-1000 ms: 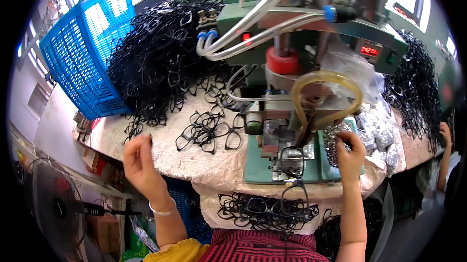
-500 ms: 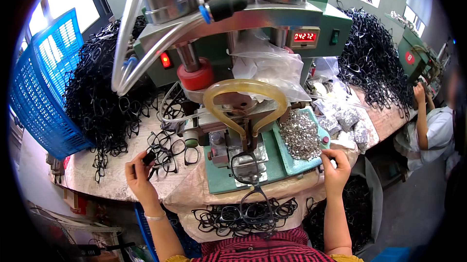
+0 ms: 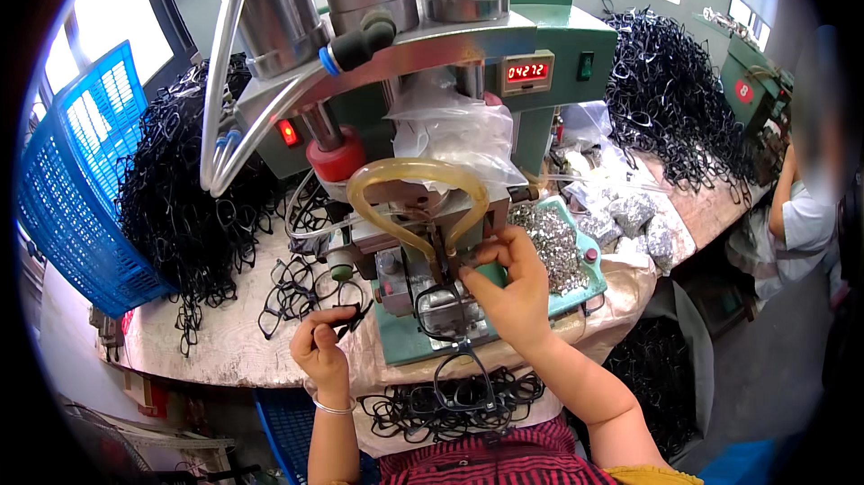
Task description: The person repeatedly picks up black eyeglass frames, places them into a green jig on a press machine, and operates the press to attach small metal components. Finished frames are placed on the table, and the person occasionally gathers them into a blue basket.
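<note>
My left hand (image 3: 324,354) is closed on a small black pointed piece (image 3: 355,319) whose kind I cannot make out, left of the press's green base. My right hand (image 3: 515,296) reaches into the press (image 3: 418,215), its thumb and fingertips bent together by the head under the yellowish looped tube (image 3: 417,168). What the right fingertips hold, if anything, is hidden. Just below them a black eyeglass frame (image 3: 438,314) stands at the press, one rim over the metal block and the other (image 3: 463,381) hanging toward me.
Right of the press lies a turquoise tray (image 3: 589,255) of tiny metal parts. Loose eyeglass frames (image 3: 297,291) lie at left, more (image 3: 405,408) along the front edge. Tall frame piles (image 3: 171,170) flank the machine. A blue basket (image 3: 76,188) leans far left. Another person (image 3: 796,224) sits at right.
My right hand has gone from the tray of metal parts leftward to the press head. My left hand has moved right, nearer the press, still with the black piece. The view has shifted slightly.
</note>
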Demonstrator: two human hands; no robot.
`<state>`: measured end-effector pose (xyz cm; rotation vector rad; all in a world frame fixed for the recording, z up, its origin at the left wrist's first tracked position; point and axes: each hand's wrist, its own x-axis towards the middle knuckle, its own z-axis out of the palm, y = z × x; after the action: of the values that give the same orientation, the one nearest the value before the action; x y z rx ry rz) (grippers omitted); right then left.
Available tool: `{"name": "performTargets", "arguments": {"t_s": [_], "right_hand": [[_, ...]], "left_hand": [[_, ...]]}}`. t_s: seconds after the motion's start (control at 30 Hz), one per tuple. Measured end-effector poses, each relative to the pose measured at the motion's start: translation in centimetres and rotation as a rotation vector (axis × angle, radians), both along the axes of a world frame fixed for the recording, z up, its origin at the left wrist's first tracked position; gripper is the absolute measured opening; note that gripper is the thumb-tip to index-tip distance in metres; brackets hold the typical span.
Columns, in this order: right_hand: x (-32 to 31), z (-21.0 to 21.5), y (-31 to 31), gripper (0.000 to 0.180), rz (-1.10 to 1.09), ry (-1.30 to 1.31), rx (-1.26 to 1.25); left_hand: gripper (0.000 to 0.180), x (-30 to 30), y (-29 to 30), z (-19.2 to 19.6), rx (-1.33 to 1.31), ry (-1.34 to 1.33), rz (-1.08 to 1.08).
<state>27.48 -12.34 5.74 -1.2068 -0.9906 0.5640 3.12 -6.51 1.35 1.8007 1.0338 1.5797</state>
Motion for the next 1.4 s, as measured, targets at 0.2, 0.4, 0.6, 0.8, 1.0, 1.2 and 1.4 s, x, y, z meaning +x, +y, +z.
{"name": "performTargets", "arguments": {"t_s": [0.2, 0.4, 0.6, 0.8, 1.0, 1.2, 1.4], "right_hand": [[-1.1, 1.8, 0.4, 0.058, 0.149, 0.126, 0.052], [-0.1, 2.8, -1.9, 0.05, 0.16, -0.05, -0.041], [9.0, -5.8, -1.4, 0.019, -0.455, -0.929, -0.335], [10.4, -7.7, -1.7, 0.011, -0.438, -0.838, -0.189], [10.0, -6.6, -2.0, 0.008, -0.518, -0.581, -0.129], [8.8, -5.6, -2.8, 0.008, -0.47, -0.324, -0.132], [7.2, -4.5, -0.3, 0.011, -0.36, -0.284, -0.041]], "left_hand": [[0.053, 2.2, -2.1, 7.7, 0.673, 0.05, -0.265], [0.051, 5.0, -3.7, 11.0, 0.812, 0.608, -0.578], [0.052, 8.7, -3.7, 8.8, 0.919, 0.497, -0.561], [0.048, 8.7, -3.4, 8.5, 0.907, 0.407, -0.541], [0.055, 5.1, -6.7, 5.8, 0.651, 0.36, -0.445], [0.013, -1.8, -5.6, 8.4, 0.615, -0.045, 0.555], [0.025, -1.7, 4.4, 2.6, 0.215, 0.591, 0.336]]}}
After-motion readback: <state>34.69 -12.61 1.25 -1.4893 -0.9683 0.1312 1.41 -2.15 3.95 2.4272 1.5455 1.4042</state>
